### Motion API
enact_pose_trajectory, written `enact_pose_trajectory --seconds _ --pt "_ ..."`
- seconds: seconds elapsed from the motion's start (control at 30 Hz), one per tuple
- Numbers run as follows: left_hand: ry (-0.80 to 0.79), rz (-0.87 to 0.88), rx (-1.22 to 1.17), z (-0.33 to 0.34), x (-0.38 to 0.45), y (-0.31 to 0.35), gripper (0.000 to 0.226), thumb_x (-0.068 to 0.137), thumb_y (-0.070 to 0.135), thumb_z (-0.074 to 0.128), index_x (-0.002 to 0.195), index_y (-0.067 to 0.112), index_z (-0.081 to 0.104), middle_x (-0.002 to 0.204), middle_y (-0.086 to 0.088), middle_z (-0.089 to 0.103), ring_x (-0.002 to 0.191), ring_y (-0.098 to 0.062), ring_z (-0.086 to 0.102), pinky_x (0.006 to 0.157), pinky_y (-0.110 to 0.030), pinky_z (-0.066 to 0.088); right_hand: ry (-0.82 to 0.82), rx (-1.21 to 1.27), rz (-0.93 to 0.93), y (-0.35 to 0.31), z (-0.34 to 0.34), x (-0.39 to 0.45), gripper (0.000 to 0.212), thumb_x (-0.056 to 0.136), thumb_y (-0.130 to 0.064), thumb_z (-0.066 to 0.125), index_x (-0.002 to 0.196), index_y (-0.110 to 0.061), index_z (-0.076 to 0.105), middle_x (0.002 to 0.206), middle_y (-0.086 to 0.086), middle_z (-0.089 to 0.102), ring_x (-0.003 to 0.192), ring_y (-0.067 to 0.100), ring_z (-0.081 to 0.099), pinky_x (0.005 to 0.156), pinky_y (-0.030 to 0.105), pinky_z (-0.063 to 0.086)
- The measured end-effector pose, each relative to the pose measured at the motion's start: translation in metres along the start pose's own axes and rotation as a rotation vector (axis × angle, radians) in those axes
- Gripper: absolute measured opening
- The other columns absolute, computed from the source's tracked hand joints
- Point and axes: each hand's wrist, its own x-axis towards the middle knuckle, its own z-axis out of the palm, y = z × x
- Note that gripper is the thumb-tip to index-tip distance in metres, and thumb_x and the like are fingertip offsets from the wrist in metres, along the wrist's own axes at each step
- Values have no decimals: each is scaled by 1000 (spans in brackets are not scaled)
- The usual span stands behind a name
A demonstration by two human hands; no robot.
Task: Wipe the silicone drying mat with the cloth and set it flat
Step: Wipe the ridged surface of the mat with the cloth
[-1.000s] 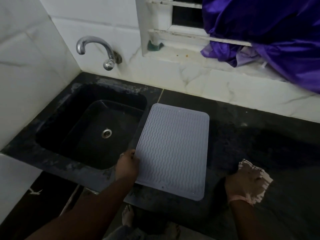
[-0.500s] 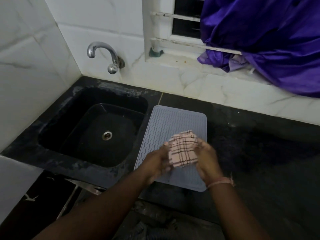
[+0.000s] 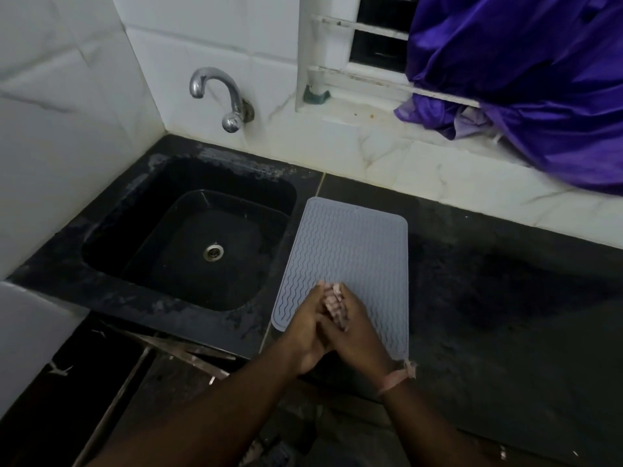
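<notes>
A grey silicone drying mat [image 3: 350,251] with wavy ridges lies flat on the black counter, just right of the sink. Over its near end my left hand [image 3: 308,326] and my right hand [image 3: 357,328] are pressed together, palms facing, with a pink checked cloth [image 3: 333,301] folded small between them. Only the cloth's top edge and a strip between the fingers show. Both hands hold the cloth, and they hide the mat's near edge.
A black sink [image 3: 199,244] with a steel drain sits left of the mat, with a chrome tap [image 3: 222,96] on the tiled wall above it. Purple fabric [image 3: 526,85] hangs from the window at back right. The dark counter [image 3: 505,298] stretches right.
My left hand let go of the mat's left edge. My right hand brought the cloth from the counter's right side over the mat. Both hands then folded it and pressed it small between the palms.
</notes>
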Motion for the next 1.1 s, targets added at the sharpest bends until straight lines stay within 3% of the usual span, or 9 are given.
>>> enact_pose_trajectory --seconds 0.1,0.2,0.37,0.47,0.6,0.77,0.9,1.0,1.1 --pt "14 -26 24 -1 1 5 70 98 69 42 130 13 68 127 -12 71 120 -28 67 103 -46 51 -22 15 16 8 -2 16 67 92 -45 65 153 -41 37 149 -18 50 133 -1 50 112 34 45" --pt "270 30 120 -11 11 11 41 105 43 48 121 12 70 111 -11 76 101 -26 72 88 -39 56 -111 13 42 5 -20 34 48 101 -24 59 147 -33 50 140 -10 60 125 9 60 107 37 50" --pt "791 267 908 -53 17 14 14 100 23 59 107 23 71 107 4 69 95 -10 65 85 -31 54 -129 -84 -24 -8 -45 75 31 99 -12 57 127 -24 63 121 -6 68 109 8 63 88 23 50" --pt "890 286 1121 -71 9 5 16 100 21 60 112 24 68 108 4 68 92 -7 64 84 -30 55 -83 -246 -175 -15 -46 115 32 102 -10 53 132 -20 60 121 -4 68 108 12 64 88 23 47" --pt "942 314 1169 -78 3 -11 19 100 24 61 117 26 68 112 6 64 87 0 58 75 -17 46 -99 -576 -437 -22 -21 160 45 95 -6 60 140 -14 55 129 8 66 120 26 62 106 39 48" --pt "1014 345 948 -70 -1 -20 4 94 25 71 93 29 70 92 11 70 82 -1 66 76 -26 56 -156 -976 -641 -12 27 125 33 89 -7 51 118 -14 63 115 9 66 109 30 61 95 45 48" --pt "1109 384 991 -72 3 -20 16 90 14 73 77 22 68 75 8 68 72 -11 66 69 -33 55 -315 -850 -699 -3 35 74 36 83 -12 69 119 -20 66 114 3 70 107 25 64 93 40 51" --pt "1154 397 1069 -72 2 -22 34 89 3 63 65 26 56 67 7 59 73 -20 65 60 -30 43 -462 -532 -557 -6 27 69 48 82 -4 64 123 -29 68 114 -7 72 107 14 65 92 35 55" --pt "1102 439 1016 -69 1 -24 13 93 16 69 89 28 68 85 8 66 81 -12 65 69 -29 50 -464 -169 -395 -10 18 78 47 87 -1 59 127 -26 67 120 -12 71 113 3 64 100 32 54"
